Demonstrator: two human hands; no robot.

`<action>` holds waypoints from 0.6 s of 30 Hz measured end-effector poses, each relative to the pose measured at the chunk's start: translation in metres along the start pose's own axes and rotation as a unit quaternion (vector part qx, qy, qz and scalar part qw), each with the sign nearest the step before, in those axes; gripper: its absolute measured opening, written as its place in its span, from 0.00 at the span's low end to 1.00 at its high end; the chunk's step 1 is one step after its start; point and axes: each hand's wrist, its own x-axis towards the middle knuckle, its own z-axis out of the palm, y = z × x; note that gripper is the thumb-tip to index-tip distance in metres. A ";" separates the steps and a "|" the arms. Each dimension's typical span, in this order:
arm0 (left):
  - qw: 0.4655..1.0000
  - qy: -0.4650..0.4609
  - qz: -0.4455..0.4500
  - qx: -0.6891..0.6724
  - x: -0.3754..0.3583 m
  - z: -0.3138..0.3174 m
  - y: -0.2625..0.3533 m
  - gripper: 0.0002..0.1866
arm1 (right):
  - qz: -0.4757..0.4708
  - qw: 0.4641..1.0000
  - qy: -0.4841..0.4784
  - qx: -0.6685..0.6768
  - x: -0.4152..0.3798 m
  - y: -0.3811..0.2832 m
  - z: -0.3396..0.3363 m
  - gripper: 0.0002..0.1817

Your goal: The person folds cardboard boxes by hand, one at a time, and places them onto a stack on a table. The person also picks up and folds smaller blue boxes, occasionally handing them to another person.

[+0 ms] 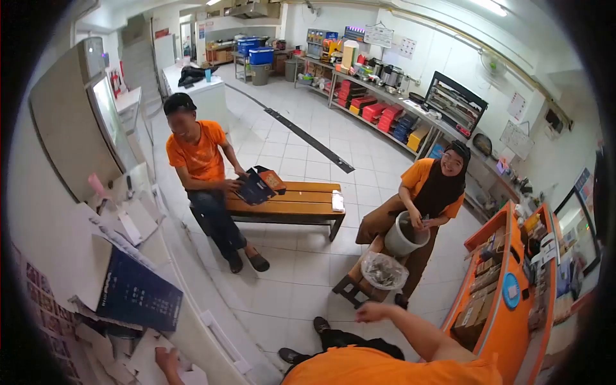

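Note:
At the lower left, my left hand (168, 360) is closed on the edge of a piece of white cardboard (146, 362). A dark blue printed carton panel (138, 289) lies just above it, among other folded white pieces. My right hand (373, 312) reaches forward over the floor on an outstretched arm, its fingers loosely bent and nothing visible in them. Nearest to it is a clear plastic bag (384, 269) on a small wooden stool (351, 292); the hand is apart from both.
A seated person (197, 154) handles a dark blue and orange box (258, 186) on a wooden bench (289, 200). Another person (443, 183) has both hands at a grey bucket (405, 236). An orange shelf counter (494, 308) stands at right; a white counter (192, 308) runs along the left.

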 end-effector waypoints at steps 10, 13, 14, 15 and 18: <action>0.993 -0.014 0.101 0.062 0.003 -0.022 -0.021 0.25 | 0.026 0.891 0.323 0.317 0.218 -0.054 -0.018 0.16; 0.988 -0.132 0.040 -0.063 0.016 -0.036 -0.061 0.25 | -0.167 0.971 -0.086 0.149 0.168 -0.095 0.068 0.18; 0.969 -0.206 -0.028 -0.135 0.011 -0.048 -0.068 0.32 | -0.193 0.952 -0.186 0.149 0.148 -0.116 0.083 0.19; 0.969 -0.205 -0.030 -0.133 0.002 -0.057 -0.065 0.32 | -0.192 0.943 -0.216 0.163 0.142 -0.124 0.085 0.21; 0.954 -0.090 -0.141 -0.249 -0.016 -0.061 -0.049 0.22 | -0.131 0.960 -0.134 0.209 0.167 -0.130 0.075 0.22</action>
